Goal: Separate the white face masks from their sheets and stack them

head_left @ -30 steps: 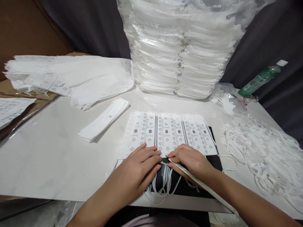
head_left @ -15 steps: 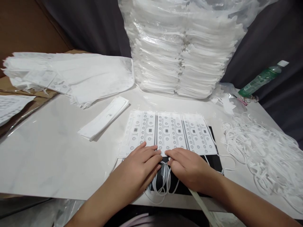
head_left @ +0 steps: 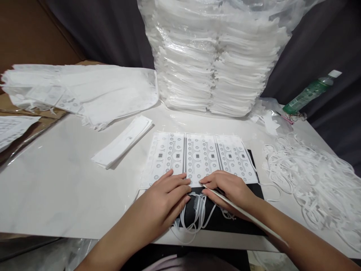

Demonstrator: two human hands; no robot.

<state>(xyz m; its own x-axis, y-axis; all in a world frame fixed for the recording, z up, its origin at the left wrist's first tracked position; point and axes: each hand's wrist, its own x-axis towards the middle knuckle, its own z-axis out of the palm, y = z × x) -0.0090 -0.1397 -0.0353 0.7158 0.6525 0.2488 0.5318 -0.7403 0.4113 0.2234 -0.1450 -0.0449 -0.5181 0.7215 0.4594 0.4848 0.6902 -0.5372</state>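
My left hand (head_left: 166, 195) lies flat, fingers spread, on the lower edge of white sheets (head_left: 201, 158) printed with grey circles and small dark squares. Dark double lines divide their face into three panels. Just to its right, my right hand (head_left: 231, 188) pinches the end of a narrow off-white strip (head_left: 254, 221), which runs back across my right forearm. Beneath the sheets shows a black board (head_left: 239, 223). Thin white cords (head_left: 194, 222) hang in loops between my hands, with a bit of clear film among them.
A tall clear bag of stacked white pieces (head_left: 214, 67) stands behind. White sheets (head_left: 113, 86) and a folded strip stack (head_left: 124, 141) lie left. Tangled white cords (head_left: 318, 188) and a green bottle (head_left: 308, 94) are at right. A cardboard box (head_left: 25, 34) stands far left.
The off-white strip hung below my right hand and now lies over my forearm. My right hand has shifted slightly right and turned; my left hand stays in place.
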